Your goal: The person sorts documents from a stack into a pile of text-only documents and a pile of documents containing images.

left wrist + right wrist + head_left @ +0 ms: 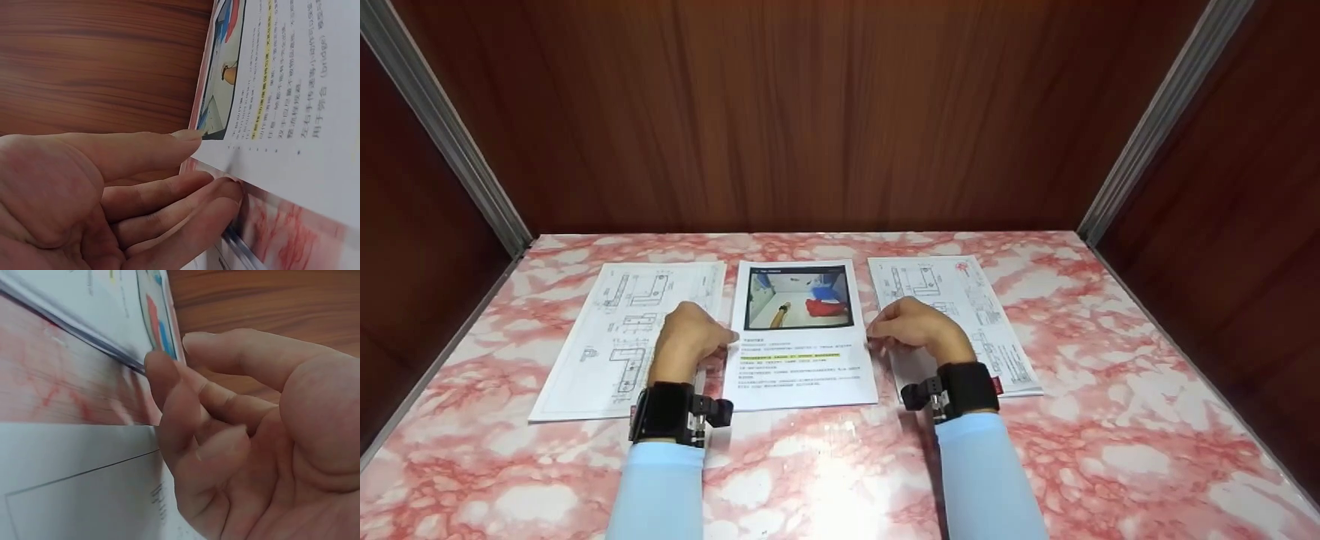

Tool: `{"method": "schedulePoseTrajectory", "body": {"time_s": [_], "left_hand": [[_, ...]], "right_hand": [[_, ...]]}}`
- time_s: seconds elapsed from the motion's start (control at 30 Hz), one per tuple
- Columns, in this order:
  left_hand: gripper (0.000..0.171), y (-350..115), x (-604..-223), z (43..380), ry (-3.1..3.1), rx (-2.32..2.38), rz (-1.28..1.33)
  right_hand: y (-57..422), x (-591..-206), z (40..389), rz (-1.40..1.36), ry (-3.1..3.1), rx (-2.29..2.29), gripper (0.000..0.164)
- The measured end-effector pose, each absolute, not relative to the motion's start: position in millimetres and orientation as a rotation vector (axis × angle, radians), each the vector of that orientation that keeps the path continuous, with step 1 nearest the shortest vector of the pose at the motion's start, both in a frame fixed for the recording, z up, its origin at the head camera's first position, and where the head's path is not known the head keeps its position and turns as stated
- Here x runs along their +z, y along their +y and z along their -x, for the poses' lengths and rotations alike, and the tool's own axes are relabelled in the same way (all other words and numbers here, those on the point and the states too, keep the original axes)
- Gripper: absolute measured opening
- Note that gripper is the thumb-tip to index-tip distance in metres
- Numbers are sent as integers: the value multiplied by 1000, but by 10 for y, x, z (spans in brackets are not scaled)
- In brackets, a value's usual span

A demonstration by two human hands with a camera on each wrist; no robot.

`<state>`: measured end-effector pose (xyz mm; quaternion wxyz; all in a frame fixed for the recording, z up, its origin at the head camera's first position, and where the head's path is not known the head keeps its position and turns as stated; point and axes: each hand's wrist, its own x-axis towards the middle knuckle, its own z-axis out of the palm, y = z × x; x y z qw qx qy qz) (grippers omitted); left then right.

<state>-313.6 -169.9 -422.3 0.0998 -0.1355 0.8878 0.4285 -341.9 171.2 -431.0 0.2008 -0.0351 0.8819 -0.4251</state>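
L hand (688,341) & R hand (921,328) loosely bent, pinching nothing, at mid stack's (804,375) 9 & 3 o'clock edges, tabletop (825,480) ctr. All 3 stacks laid out; prob. only squaring left.

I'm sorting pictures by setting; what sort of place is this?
Probably a small work booth, though I can't be sure: wood-look panels with metal strips at the corners stand around a marbled table, and papers lie side by side on it.

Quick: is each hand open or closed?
Left hand: open, at the left edge of the middle paper stack.
Right hand: open, at that stack's right edge.
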Motion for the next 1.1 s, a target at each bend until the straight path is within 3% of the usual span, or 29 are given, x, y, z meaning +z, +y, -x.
{"method": "schedulePoseTrajectory", "body": {"time_s": [0.4,0.53,0.8,0.93,1.1], "left_hand": [[35,-1941,-5160,3895,2791,1042,399],[31,-1910,-5074,3814,2819,1032,375],[25,-1629,-4313,3211,2715,1130,393],[22,-1668,-4461,3331,2741,1104,400],[31,-1766,-4693,3537,2767,1080,399]], "right_hand": [[1573,-4266,3362,16,2383,-1319,30],[1562,-4259,3364,9,2386,-1313,30],[1575,-4254,3376,14,2367,-1332,31],[1581,-4259,3377,-3,2355,-1337,31],[1593,-4254,3377,-2,2340,-1332,31]]}}
